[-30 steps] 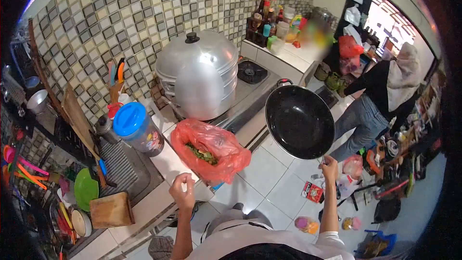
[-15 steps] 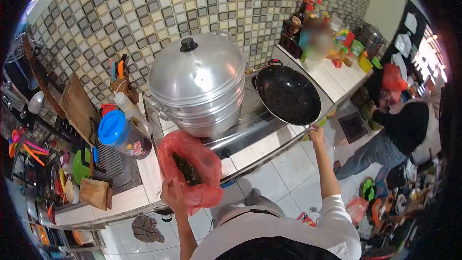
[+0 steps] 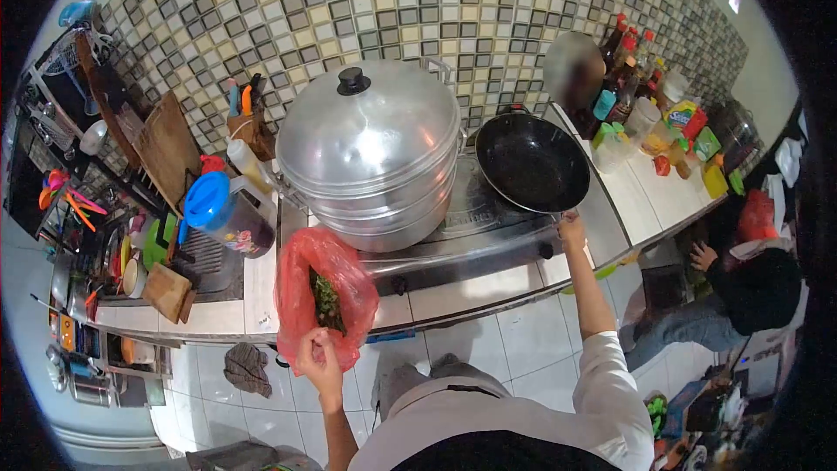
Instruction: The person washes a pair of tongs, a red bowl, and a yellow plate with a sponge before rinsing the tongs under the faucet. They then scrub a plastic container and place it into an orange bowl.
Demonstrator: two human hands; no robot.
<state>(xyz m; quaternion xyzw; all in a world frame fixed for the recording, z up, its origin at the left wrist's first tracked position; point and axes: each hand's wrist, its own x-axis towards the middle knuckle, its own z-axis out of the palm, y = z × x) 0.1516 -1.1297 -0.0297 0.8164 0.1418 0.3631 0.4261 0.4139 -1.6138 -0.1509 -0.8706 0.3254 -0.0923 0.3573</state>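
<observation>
My left hand (image 3: 321,362) is closed on the near edge of a red plastic bag (image 3: 357,301). Dark green leaves (image 3: 327,303) show through the bag's mouth. The bag sits at the counter edge, in front of a large aluminium steamer pot (image 3: 366,148) with a domed lid. My right hand (image 3: 572,231) is wrapped round the near handle of a black wok (image 3: 534,163). The wok is over the right side of the stove (image 3: 471,214), tilted slightly; its inside looks bare. Whether its base touches the burner is hidden.
A blue-lidded pitcher (image 3: 228,214) stands left of the pot, near a dish rack and cutting boards (image 3: 168,157). Sauce bottles (image 3: 621,78) and jars crowd the right counter. Another person (image 3: 741,292) is at the right. A cloth (image 3: 248,371) lies on the floor.
My view has shifted, showing more of the right counter. The bag's mouth has turned, so more leaves show. Both hands keep their holds. The other person's hand has come into clearer view.
</observation>
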